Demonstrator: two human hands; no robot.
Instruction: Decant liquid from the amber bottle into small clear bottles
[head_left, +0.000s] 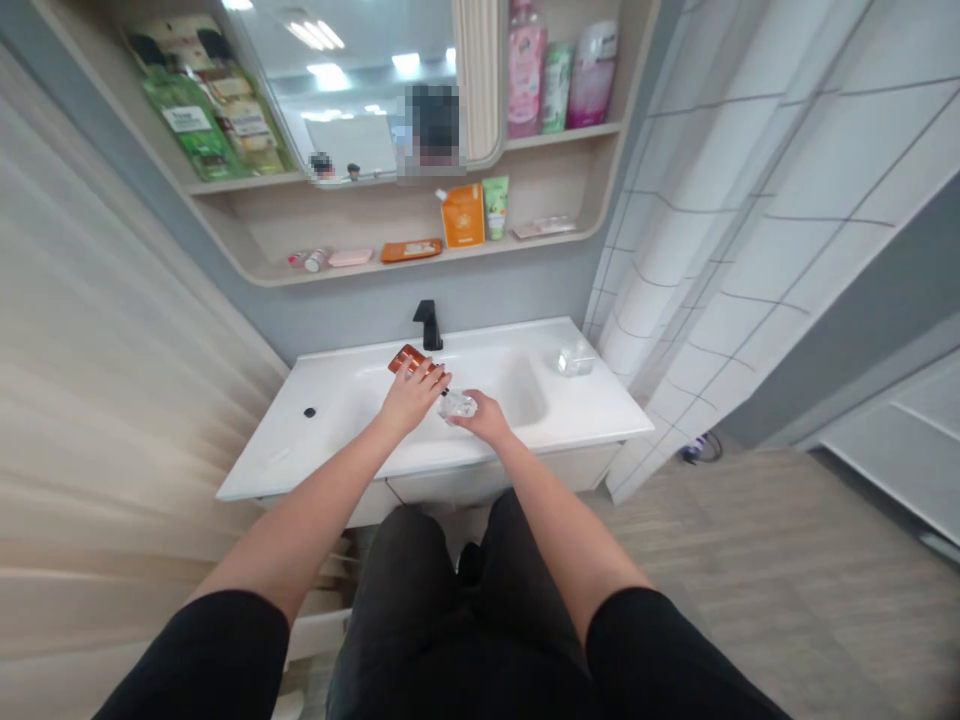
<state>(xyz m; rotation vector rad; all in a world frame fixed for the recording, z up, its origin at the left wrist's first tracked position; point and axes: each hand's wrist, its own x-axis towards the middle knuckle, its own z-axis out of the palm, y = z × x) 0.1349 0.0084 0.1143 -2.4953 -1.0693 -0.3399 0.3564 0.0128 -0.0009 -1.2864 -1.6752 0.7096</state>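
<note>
Head: left hand (409,396) curled round bottle (406,358), right hand (487,418) round clear container (457,405).

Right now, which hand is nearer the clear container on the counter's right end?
Right. The right hand, holding a clear cup over the sink, is left of the clear container; the left hand, holding a brown bottle, is farther left.

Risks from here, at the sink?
- The brown bottle in the left hand points its black tip at the clear container; anything coming out might miss and land in the sink.
- The right hand alone holds that container over the basin, so a slip could drop it there.
</note>
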